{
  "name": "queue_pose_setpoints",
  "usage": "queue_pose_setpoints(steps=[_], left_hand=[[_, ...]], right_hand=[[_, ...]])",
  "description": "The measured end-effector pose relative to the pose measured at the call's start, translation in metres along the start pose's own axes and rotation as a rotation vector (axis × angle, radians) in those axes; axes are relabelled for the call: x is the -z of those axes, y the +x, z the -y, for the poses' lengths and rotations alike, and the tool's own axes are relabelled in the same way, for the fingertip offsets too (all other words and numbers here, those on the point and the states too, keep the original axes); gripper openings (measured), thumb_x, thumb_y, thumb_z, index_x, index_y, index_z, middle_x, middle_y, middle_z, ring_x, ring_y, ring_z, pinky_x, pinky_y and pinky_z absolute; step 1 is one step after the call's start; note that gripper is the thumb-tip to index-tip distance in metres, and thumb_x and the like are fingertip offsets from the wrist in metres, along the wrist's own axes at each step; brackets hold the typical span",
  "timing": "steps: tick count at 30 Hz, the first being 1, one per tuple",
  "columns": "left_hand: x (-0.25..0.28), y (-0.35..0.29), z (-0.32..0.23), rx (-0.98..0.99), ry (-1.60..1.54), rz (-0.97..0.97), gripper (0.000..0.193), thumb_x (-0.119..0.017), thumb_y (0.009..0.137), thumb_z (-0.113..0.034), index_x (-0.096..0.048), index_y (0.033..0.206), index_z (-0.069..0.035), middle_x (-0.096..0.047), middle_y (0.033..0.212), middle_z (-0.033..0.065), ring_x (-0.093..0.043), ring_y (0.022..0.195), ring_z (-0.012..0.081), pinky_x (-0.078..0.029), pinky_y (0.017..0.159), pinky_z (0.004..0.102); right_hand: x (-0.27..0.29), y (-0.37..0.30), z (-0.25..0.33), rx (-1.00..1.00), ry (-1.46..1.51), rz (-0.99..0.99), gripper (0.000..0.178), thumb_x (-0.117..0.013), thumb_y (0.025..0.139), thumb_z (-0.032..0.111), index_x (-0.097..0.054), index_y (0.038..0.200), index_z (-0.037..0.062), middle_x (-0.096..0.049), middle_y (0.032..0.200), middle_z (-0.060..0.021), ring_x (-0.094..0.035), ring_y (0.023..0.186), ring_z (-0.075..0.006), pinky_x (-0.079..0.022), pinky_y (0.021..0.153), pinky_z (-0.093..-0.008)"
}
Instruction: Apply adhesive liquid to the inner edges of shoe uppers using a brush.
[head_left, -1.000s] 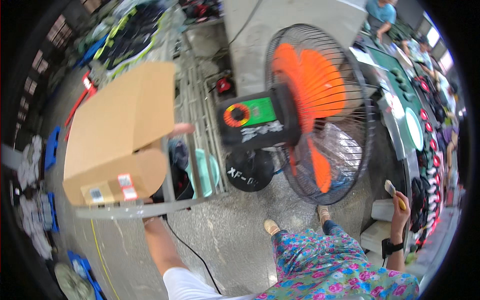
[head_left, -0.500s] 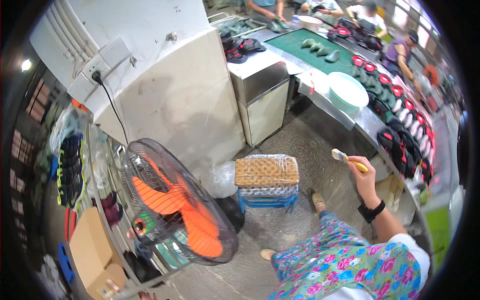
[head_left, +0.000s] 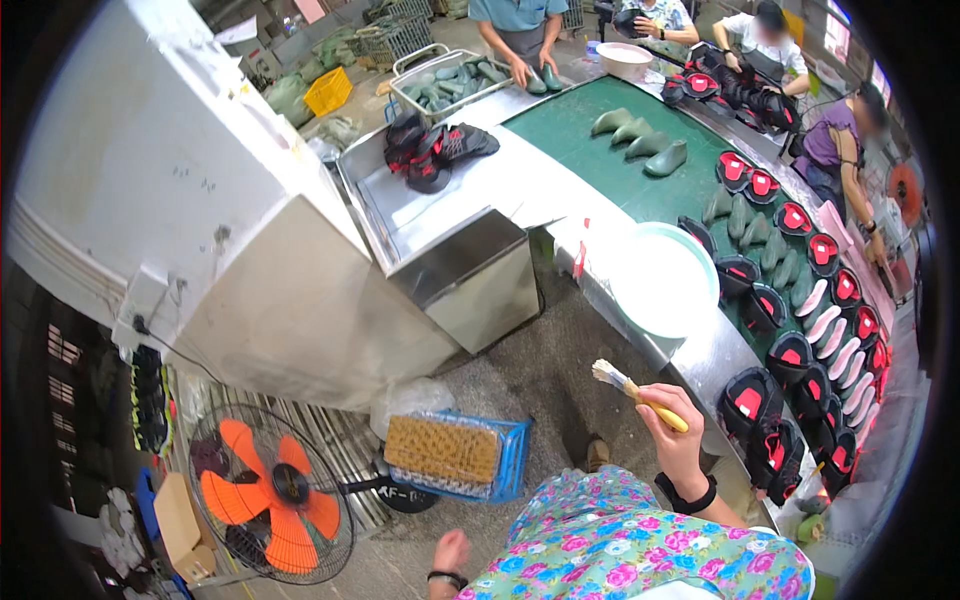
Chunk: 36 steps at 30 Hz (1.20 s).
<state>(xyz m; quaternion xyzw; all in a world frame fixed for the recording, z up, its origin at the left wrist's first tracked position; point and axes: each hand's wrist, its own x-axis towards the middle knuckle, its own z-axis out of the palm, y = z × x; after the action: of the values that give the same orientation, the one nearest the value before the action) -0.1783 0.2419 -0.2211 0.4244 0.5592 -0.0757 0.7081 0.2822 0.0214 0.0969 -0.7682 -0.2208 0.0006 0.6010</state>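
Note:
My right hand (head_left: 672, 425) is closed around the yellow handle of a paintbrush (head_left: 620, 383), whose pale bristles point up and to the left. It is in the air in front of the bench's near metal edge. A large pale basin (head_left: 664, 290) stands on the bench just beyond the brush; glare hides what is in it. My left hand (head_left: 452, 553) hangs low by my flowered apron, its fingers loosely curled, with nothing seen in it. The nearest thing to it is a stool (head_left: 445, 447) with a woven tan top and a blue frame.
A green-topped conveyor bench (head_left: 560, 145) bears green shoe lasts (head_left: 665, 158), black-and-red shoe uppers (head_left: 750, 400) and pink insoles (head_left: 850, 368). An orange-bladed fan (head_left: 280, 490) stands at left, below a white pillar (head_left: 290, 280). Several co-workers sit or stand across the bench.
My view has shifted toward the bench, which now looks nearer, with the basin closer to the brush. My left hand has come into fuller view. The right hand still grips the paintbrush.

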Motion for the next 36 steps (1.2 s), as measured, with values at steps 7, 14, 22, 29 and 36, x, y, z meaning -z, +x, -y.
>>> queue_pose_setpoints(steps=[7,14,22,29,36], left_hand=[[-0.192,0.031,-0.432,-1.139,0.931,-0.219,0.034,-0.06,0.082,-0.017,-0.058,0.114,-0.004,-0.06,0.11,0.0156,-0.055,0.103,0.0315,-0.043,0.089,0.0398],[-0.295,0.162,-0.737,-1.636,1.357,-0.424,0.041,-0.064,0.074,-0.011,-0.055,0.113,-0.004,-0.055,0.113,0.0145,-0.048,0.104,0.0333,-0.042,0.089,0.0412],[-0.393,0.467,-0.908,-1.446,1.996,-0.654,0.06,-0.052,0.085,-0.022,-0.031,0.141,-0.021,-0.029,0.145,0.0163,-0.027,0.133,0.0345,-0.025,0.103,0.057],[-0.465,0.584,-0.954,-1.47,2.104,-0.711,0.049,-0.04,0.089,-0.027,-0.035,0.138,-0.026,-0.018,0.148,0.0198,-0.013,0.136,0.0418,-0.017,0.093,0.0765],[-0.5,0.59,-0.977,-1.364,2.044,-0.711,0.043,-0.044,0.088,-0.029,-0.043,0.129,-0.017,-0.024,0.143,0.0264,-0.02,0.132,0.0455,-0.023,0.09,0.076]], right_hand=[[0.019,0.092,-0.03,0.007,0.075,-0.109,0.017,-0.066,0.078,-0.003,-0.065,0.095,-0.0005,-0.063,0.095,-0.0118,-0.059,0.089,-0.0198,-0.045,0.077,-0.0263],[-0.019,0.197,-0.054,-0.061,-0.045,-0.296,0.017,-0.066,0.073,-0.006,-0.065,0.089,-0.0009,-0.063,0.091,-0.011,-0.06,0.084,-0.02,-0.047,0.074,-0.0274],[-0.13,0.335,-0.074,-0.326,-0.239,-0.529,0.017,-0.058,0.077,-0.009,-0.061,0.094,-0.0038,-0.058,0.095,-0.0118,-0.057,0.079,-0.0162,-0.047,0.067,-0.0244],[-0.211,0.463,-0.063,-0.559,-0.448,-0.362,0.017,-0.055,0.089,0.0,-0.06,0.104,-0.0054,-0.058,0.11,-0.0126,-0.056,0.1,-0.0195,-0.047,0.085,-0.0275],[-0.246,0.528,-0.071,-0.541,-0.489,-0.42,0.012,-0.06,0.081,-0.004,-0.064,0.092,-0.0071,-0.064,0.099,-0.014,-0.058,0.096,-0.0231,-0.046,0.084,-0.032]])
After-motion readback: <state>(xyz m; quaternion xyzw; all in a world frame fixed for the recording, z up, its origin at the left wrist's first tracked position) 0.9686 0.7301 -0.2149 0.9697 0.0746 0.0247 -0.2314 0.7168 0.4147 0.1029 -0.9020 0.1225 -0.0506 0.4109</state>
